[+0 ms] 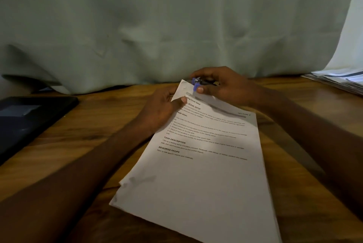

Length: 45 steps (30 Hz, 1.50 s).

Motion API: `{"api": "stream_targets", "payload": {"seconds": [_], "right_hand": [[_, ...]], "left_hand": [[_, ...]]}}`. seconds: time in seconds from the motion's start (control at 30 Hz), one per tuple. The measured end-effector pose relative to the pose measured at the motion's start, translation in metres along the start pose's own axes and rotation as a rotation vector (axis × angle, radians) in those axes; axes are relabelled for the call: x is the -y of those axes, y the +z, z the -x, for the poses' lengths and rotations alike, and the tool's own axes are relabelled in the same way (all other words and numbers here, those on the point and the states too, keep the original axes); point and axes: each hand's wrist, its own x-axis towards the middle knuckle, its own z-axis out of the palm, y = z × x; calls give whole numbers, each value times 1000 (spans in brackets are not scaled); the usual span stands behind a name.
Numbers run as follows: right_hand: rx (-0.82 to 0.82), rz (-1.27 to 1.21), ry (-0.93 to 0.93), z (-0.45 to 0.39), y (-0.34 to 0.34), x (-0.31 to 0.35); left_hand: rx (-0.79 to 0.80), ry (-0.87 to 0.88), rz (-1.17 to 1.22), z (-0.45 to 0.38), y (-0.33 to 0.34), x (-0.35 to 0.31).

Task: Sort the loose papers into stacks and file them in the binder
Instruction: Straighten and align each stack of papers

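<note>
Wood-grain counter [59, 156], brown, lit dimly, backed along its far edge by a pale green curtain [157, 26] that hangs in folds and bunches where it meets the wood. Far left: a dark flat binder [29, 120], closed, lying on the counter, its near and left edges cut off by the frame; a lighter rectangular patch shows on its cover, detail too dim to read. Left of centre: left hand [163, 111], forearm reaching in from the lower left corner, thumb pressed on top of the upper left edge of the papers and fingers curled underneath, so it pinches the sheets. Centre: stack of papers [206, 174], white, printed with headed text, lying at a slant on the counter with its top corner lifted toward the curtain; lower edges slightly fanned, showing several sheets; the bottom right corner runs out of frame. At the top corner: a small clip [196, 84] with blue-violet parts, blurred, its exact type hard to make out. Right of centre: right hand [222, 85], fingers and thumb curled round the clip, gripping it against the top corner of the papers; its forearm crosses the right side and hides the counter beneath. Far right: a second pile of documents [339, 81], cut off by the frame edge, beside a lighter drape.
</note>
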Motion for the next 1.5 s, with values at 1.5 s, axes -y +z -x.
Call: {"api": "stream_targets", "payload": {"seconds": [1.5], "right_hand": [[-189,18,33,-3,30,12]], "left_hand": [[-333,-47,42,8,3,-13]]}}
